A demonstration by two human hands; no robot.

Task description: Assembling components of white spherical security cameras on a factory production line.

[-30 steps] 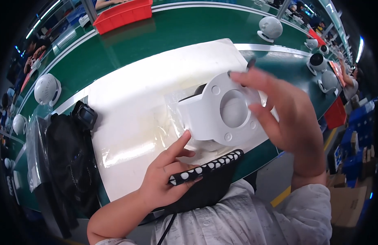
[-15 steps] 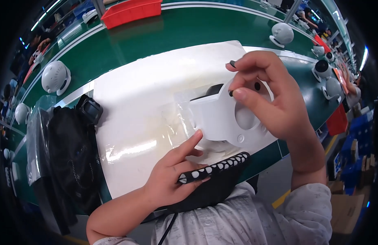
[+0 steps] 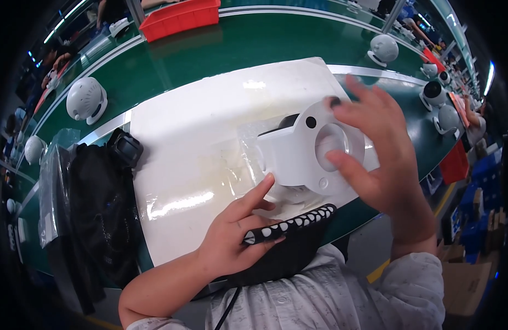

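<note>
A white plastic housing (image 3: 289, 157) with a large round opening lies on a white mat (image 3: 182, 137). One black round pad (image 3: 311, 122) sits on its upper flange. My left hand (image 3: 226, 242) is closed on a black sheet with rows of white circles (image 3: 289, 224), gripped between the fingers, while its index fingertip touches the housing's near edge. Over the right side of the housing, my right hand (image 3: 375, 148) has its fingers spread and somewhat blurred. A second black pad (image 3: 335, 102) clings to a fingertip of this hand. Part of the housing is hidden behind it.
Clear plastic film (image 3: 237, 157) lies beside the housing. At left are a black bag (image 3: 103, 209) and a small black device (image 3: 126, 148). White rounded units stand at left (image 3: 86, 100) and far right (image 3: 383, 49) on the green bench. A red bin (image 3: 179, 19) is at the back.
The black pad that was at my right thumb is now on the housing's flange. My right hand has opened and drawn back to the right. My left hand has hardly moved.
</note>
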